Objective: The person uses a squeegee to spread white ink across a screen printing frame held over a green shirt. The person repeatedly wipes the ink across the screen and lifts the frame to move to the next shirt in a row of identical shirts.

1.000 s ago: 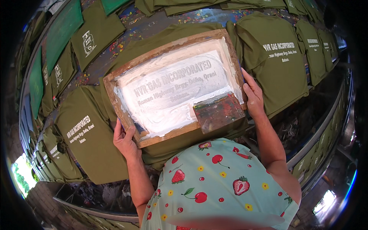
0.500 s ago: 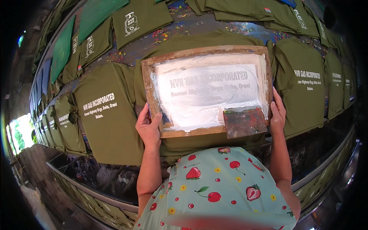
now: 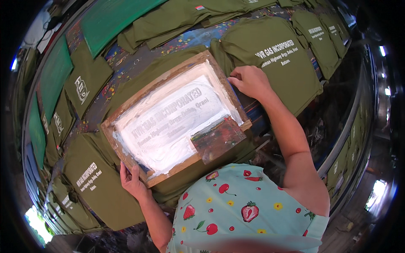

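Note:
A wooden screen-printing frame lies tilted over an olive-green shirt on the table. White ink coats its mesh, where lettering shows through. A dark, paint-stained flat squeegee rests across the near right part of the frame, touched by neither hand. My left hand is at the frame's near left corner, thumb against the wood and fingers along its outer side. My right hand is closed in a pinch just beyond the frame's right edge. What lies between those fingertips is too small to make out.
Printed olive shirts lie flat on both sides, one at left and one at right. Folded olive shirts and a green sheet are at the back. The tabletop is speckled with paint. A dark gap borders its near edge.
The view has turned, so the frame looks slanted. My right hand has left the frame's lower right side for its upper right edge, fingers now pinched. My left hand stays at the lower left.

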Demonstrator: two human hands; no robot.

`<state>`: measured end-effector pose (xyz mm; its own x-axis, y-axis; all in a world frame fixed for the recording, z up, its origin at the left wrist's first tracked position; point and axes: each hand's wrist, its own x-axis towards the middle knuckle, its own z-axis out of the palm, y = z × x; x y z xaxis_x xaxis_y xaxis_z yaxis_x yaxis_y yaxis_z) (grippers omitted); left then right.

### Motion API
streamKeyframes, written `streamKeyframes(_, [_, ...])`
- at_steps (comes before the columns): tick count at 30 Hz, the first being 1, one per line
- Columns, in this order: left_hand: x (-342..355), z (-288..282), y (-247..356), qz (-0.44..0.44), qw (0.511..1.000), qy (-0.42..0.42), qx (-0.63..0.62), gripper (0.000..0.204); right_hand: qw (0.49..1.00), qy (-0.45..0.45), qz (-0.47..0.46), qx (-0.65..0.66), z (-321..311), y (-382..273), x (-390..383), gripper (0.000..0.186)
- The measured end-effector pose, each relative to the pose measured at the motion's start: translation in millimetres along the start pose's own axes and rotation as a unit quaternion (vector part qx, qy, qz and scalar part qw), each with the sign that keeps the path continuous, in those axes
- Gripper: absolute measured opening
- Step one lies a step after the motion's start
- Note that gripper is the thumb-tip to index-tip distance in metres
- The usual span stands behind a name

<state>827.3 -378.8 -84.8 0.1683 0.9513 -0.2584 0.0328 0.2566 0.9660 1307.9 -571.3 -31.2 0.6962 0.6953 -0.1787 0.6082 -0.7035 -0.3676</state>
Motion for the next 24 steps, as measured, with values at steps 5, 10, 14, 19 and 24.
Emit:
streamKeyframes(5, [-3, 2, 6, -0.012, 1.0, 0.001, 0.003, 0.065, 0.998, 0.009, -0.015, -0.055, 0, -9, 20, 0.027])
streamKeyframes(10, [-5, 7, 12, -0.015, 1.0, 0.0, 0.002, 0.067, 0.998, -0.009, -0.053, -0.045, 2, -4, 30, 0.014])
streamKeyframes(14, [-5, 7, 12, -0.015, 1.0, 0.001, 0.001, 0.066, 0.999, 0.007, -0.001, -0.04, 0, -2, 32, 0.01])
streamKeyframes(19, [-4, 4, 10, -0.022, 1.0, 0.013, 0.011, 0.065, 0.99, 0.106, -0.096, -0.018, 8, 0, 26, 0.013])
streamKeyframes(24, [-3, 4, 10, -0.024, 0.999, 0.022, 0.018, 0.064, 0.985, 0.096, -0.145, -0.021, 9, 0, 37, 0.014])
